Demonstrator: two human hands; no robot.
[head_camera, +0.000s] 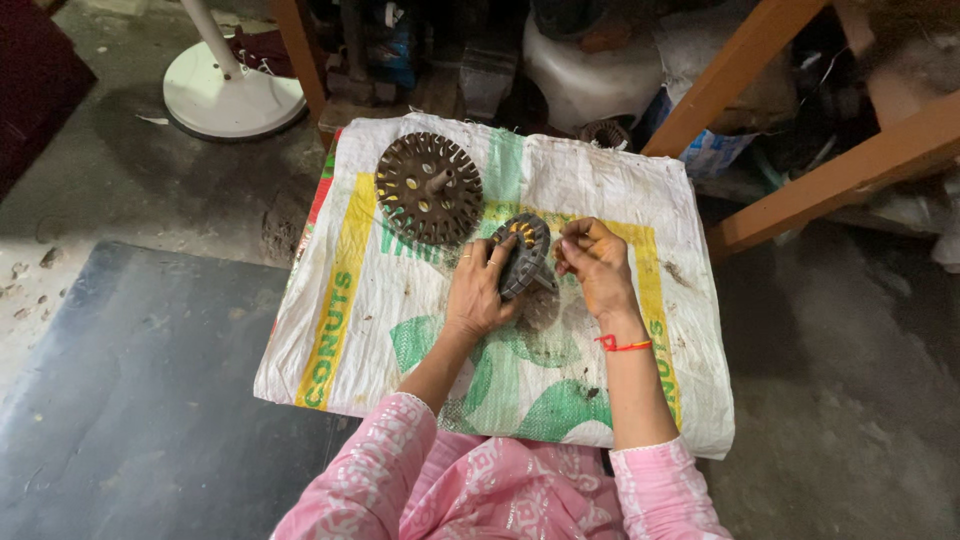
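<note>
Two hands on slotted stator core (523, 255): left hand (478, 295) grips it, right hand (594, 262) pinched at rim w/ yellow inserts partly in; 2nd core (428, 188) untouched.

One woven plastic sack (600, 190) lies flat in the middle as a cover. It is rectangular, white, with yellow side stripes, green shapes and a red edge, and it is stained.

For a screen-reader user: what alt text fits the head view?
Left hand holds a dark slotted metal disc on edge over a white woven sack, while the right hand pinches at its rim. A second slotted disc lies flat behind.
</note>
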